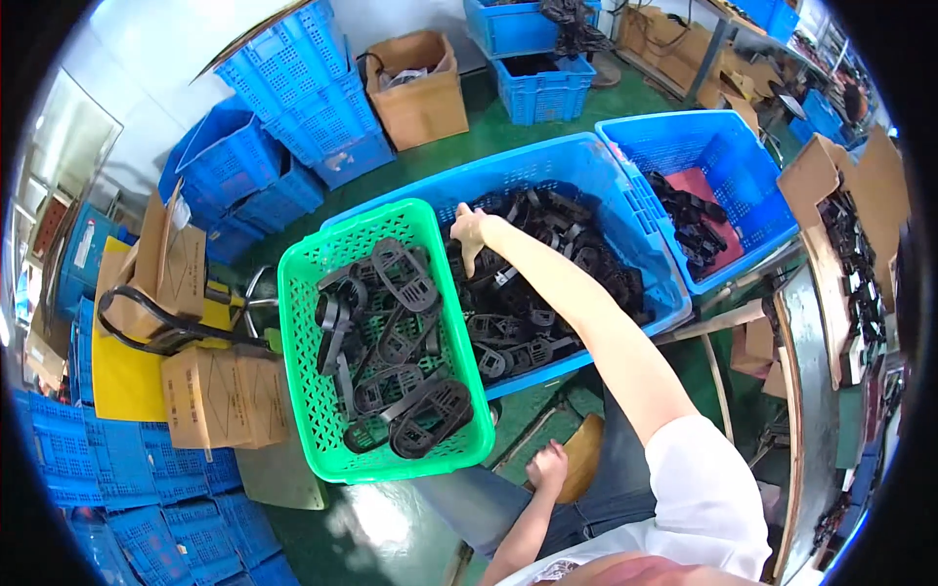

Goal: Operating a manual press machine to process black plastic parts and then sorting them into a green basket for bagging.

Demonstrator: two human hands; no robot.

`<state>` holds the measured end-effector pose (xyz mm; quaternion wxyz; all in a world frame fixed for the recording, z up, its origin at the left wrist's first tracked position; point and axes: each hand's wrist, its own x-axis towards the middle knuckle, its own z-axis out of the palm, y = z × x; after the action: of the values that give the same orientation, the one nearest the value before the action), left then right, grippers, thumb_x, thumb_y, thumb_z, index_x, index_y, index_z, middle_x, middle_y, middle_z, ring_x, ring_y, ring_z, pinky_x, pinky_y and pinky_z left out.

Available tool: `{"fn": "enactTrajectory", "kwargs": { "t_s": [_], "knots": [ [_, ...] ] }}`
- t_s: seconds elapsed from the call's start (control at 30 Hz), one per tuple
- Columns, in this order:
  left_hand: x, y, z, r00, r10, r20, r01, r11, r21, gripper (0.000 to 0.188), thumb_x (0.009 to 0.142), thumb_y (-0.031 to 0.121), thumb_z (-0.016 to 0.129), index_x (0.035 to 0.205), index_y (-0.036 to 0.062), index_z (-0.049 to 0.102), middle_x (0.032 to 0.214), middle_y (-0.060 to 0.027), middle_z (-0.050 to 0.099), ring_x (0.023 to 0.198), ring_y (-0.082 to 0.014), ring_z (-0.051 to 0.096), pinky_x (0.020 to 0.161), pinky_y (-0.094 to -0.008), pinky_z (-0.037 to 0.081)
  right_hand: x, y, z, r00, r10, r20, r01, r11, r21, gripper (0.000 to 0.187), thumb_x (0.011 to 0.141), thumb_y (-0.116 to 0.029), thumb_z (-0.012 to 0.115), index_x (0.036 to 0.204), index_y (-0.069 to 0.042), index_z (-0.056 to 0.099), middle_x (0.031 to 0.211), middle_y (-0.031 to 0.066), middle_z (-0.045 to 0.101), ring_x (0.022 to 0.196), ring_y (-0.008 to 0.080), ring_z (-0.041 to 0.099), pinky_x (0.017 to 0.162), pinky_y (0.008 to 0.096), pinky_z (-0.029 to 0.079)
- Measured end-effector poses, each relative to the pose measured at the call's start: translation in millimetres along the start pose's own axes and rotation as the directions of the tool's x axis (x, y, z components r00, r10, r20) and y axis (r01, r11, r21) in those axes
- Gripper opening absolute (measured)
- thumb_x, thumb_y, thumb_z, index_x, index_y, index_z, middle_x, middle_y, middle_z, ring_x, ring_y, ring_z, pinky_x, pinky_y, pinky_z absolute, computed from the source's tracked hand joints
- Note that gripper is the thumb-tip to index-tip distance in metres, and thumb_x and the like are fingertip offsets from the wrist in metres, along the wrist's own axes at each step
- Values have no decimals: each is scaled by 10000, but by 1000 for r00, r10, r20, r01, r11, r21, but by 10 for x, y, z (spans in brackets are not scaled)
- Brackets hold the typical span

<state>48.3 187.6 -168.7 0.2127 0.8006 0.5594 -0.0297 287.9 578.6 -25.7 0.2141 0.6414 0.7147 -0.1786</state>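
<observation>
My right arm reaches across a big blue bin [674,308] heaped with black plastic parts [557,234]. At its far end, my right hand [470,230] is open, fingers apart, by the right rim of a green perforated basket [305,293]; I see nothing held in it. Inside the basket lie several black slotted, oval-ended plastic parts [430,418], overlapping at different angles. The basket overlaps the left end of the blue bin in view. My left hand [549,467] is closed in a fist above my lap, with no object showing in it.
To the right is another blue bin [762,200] with black parts on a reddish sheet. An open cardboard box [811,186] of parts stands at far right. Stacked blue crates [303,98] and cardboard boxes [220,396] stand left. A black curved bar [147,337] juts out there.
</observation>
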Motion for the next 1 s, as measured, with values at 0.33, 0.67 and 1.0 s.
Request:
{"fn": "enactTrajectory", "kwargs": {
  "t_s": [0.33, 0.67, 1.0],
  "knots": [
    [11, -56, 99, 996, 23, -87, -20, 999, 30, 409, 831, 291, 389, 519, 99, 572, 517, -123, 575, 474, -306, 585, 446, -421, 480, -381, -321, -20, 966, 244, 88, -238, 968, -75, 785, 440, -575, 756, 1041, -89, 615, 1146, 36, 524, 1205, 269, 275, 860, 424, 393],
    [-17, -58, 135, 990, 3, -141, 0, 1000, 22, 446, 822, 305, 392, 487, 84, 587, 506, -129, 571, 476, -301, 588, 459, -430, 481, -757, 13, 566, 932, 236, -273, -117, 913, 390, 647, 473, -469, 766, 953, -58, 630, 1010, 131, 563, 1092, 311, 357, 838, 438, 397],
    [57, 31, 57, 944, 100, -314, -82, 994, 71, 438, 830, 292, 405, 481, 101, 587, 483, -110, 563, 408, -261, 560, 390, -382, 459, -1601, 620, 680, 931, 204, -304, 251, 249, 935, 525, 646, -211, 704, 1081, 28, 534, 1014, 84, 581, 931, 173, 525, 831, 291, 402]
  ]
}}
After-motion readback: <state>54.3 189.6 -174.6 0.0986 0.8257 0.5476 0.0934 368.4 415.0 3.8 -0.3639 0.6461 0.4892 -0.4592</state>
